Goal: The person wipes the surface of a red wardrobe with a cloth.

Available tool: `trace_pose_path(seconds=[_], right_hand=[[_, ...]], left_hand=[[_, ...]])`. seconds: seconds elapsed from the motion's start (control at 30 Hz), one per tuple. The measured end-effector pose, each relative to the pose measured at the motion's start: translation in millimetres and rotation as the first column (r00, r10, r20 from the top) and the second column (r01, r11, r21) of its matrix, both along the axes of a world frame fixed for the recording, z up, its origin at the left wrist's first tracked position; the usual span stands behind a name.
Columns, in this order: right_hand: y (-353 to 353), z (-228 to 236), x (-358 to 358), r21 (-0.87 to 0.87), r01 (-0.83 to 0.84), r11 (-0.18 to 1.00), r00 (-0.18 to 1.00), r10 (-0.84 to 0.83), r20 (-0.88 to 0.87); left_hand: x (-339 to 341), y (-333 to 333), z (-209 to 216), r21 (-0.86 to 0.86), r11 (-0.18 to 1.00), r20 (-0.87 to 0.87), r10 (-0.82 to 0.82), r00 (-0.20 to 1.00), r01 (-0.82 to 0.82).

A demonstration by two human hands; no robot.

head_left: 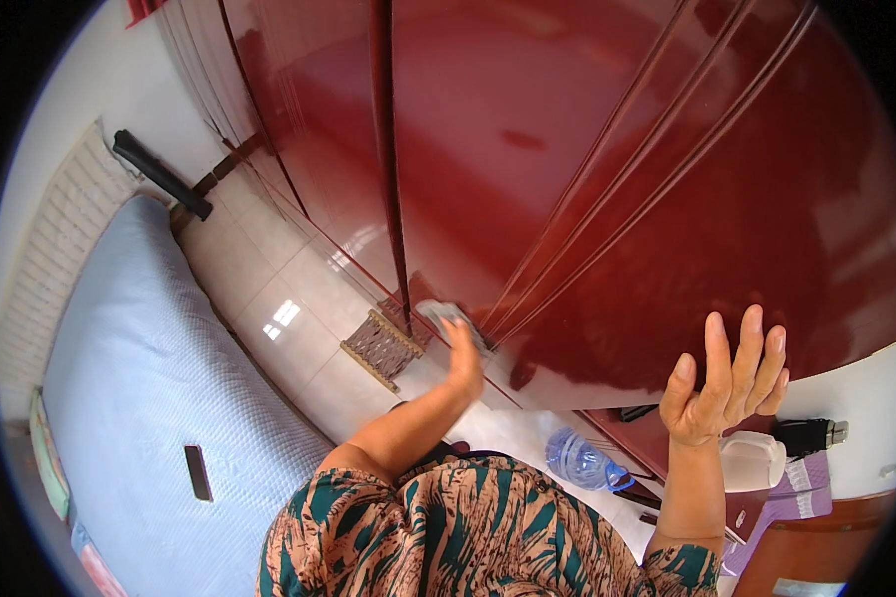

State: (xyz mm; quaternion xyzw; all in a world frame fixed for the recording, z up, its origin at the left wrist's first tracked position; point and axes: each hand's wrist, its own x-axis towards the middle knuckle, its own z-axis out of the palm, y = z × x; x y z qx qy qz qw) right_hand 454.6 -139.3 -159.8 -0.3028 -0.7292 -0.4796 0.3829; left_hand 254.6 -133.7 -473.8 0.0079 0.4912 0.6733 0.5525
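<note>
We had our left hand (463, 363) at a grey cloth (442, 314) by the near edge of the glossy red wardrobe (587, 169), fingers over it; we could not tell whether they gripped it. Our right hand (715, 398) was raised, fingers apart, before the wardrobe's right side. We saw a woven stool (382, 348) just left of the cloth, and a clear blue bottle (577, 460) between our forearms. Far left of us lay a blue-covered bed (139, 328).
</note>
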Motion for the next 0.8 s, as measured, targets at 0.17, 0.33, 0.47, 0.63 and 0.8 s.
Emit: trace_pose_path(seconds=[0.17,0.33,0.47,0.63,0.8], right_hand=[[-0.9,1.2,3.7,0.006,0.026,1.0,1.0,-0.026,-0.012],[0.3,0.2,-2.7,0.001,0.002,1.0,1.0,-0.002,-0.024],[-1.0,1.8,-2.9,0.008,0.008,1.0,1.0,-0.008,-0.02],[0.8,-0.6,-2.1,0.015,0.0,1.0,0.999,0.001,-0.037],[0.4,-1.3,-2.3,0.03,0.014,0.999,0.999,-0.012,-0.048]], left_hand=[[64.3,-43.0,53.5,0.058,0.891,0.504,-0.415,0.758,0.45],[80.8,-53.5,68.3,0.098,0.879,0.624,-0.419,0.659,0.466],[66.8,-53.4,83.7,0.213,0.885,0.688,-0.436,0.58,0.413],[17.3,-40.8,132.1,0.171,0.933,0.57,-0.355,0.741,0.316],[-17.7,-27.7,161.7,0.237,0.959,-0.131,-0.127,0.983,0.156]])
